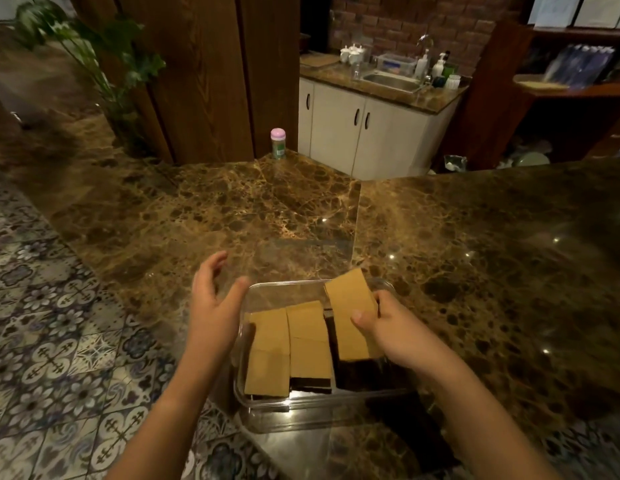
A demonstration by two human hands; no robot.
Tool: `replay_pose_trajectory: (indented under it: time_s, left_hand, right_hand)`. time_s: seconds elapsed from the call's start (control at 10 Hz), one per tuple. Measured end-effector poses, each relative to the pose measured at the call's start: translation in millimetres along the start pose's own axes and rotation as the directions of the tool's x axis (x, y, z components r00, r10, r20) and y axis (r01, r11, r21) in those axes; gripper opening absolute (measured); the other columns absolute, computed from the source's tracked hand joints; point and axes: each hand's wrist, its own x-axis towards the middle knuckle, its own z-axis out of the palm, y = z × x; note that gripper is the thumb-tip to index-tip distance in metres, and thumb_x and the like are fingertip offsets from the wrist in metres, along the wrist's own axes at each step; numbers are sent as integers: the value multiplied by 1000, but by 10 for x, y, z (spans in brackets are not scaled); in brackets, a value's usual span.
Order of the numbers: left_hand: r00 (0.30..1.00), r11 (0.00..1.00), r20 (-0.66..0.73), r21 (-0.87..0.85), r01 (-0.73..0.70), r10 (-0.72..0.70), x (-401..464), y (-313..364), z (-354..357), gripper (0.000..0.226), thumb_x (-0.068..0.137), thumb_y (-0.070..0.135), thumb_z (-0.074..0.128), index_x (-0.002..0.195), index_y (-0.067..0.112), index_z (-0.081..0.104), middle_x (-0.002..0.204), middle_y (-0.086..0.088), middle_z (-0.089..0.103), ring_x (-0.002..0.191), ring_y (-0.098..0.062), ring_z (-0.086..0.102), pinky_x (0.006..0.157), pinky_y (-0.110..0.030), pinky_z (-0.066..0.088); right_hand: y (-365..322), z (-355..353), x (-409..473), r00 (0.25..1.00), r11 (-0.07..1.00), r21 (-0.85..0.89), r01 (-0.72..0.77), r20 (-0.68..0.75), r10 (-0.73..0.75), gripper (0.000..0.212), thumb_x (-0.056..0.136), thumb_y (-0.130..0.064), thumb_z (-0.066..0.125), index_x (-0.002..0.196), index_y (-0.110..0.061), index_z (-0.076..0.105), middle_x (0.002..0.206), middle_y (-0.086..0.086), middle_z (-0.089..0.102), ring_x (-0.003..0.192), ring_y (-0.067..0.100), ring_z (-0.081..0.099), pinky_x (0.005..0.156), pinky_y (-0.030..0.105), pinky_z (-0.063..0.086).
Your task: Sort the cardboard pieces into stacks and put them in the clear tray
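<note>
Stacks [290,348] in tray [267,408]: two; third [351,320] in right hand [388,327].

no legible text, labels or numbers anywhere — framed papers [557,8] top right, too blurred

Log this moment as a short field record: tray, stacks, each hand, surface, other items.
tray: clear tray at the near edge of the marble counter
stacks in tray: two cardboard stacks lying flat, side by side, left and middle
held stack: third stack, tilted, far end raised above the tray's right side
right hand: grips the third stack
left hand: open, fingers spread, beside the tray's left wall, holding nothing
other: pink-capped bottle at the counter's far edge
</note>
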Motion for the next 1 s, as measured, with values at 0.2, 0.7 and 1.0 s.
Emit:
replay_pose_trajectory:
  time_s: [0.2, 0.7, 1.0]
  left_hand:
    - [874, 888, 268, -113, 446, -405, -237, -319, 73, 38, 99, 15, 51, 130, 37, 53, 118, 3, 72, 104, -17, 69, 83, -33, 57]
    - [897, 918, 281, -101, 383, -342, -213, -374, 113, 40, 97, 40, 52, 137, 44, 49, 131, 9, 63, 105, 0, 64, 78, -17, 50]
    - [961, 686, 273, 692, -225, 40, 210, -219, 191, 95, 78, 85, 20, 153, 37, -15, 164, 9, -11, 145, -10, -24, 120, -46, -4]
  right_hand:
    - [134, 409, 98, 995, 913, -397, -99, -29, 95, 55, 100, -38, 46, 143, -6, 32, 143, 17, 44, 120, 31, 53, 78, 33, 38]
    - [71, 499, 167, 996, 787, -610, -87, -39, 79, 72, 95, -55, 32, 143, -3, 42, 147, 20, 40, 128, 35, 43, 99, 45, 44]
    - [-187, 259, 277, 976, 741, -671, -37, -183, -117, 64, 90, -68, 34, 118, -20, 65, 125, 4, 64, 127, 26, 48, 92, 39, 50]
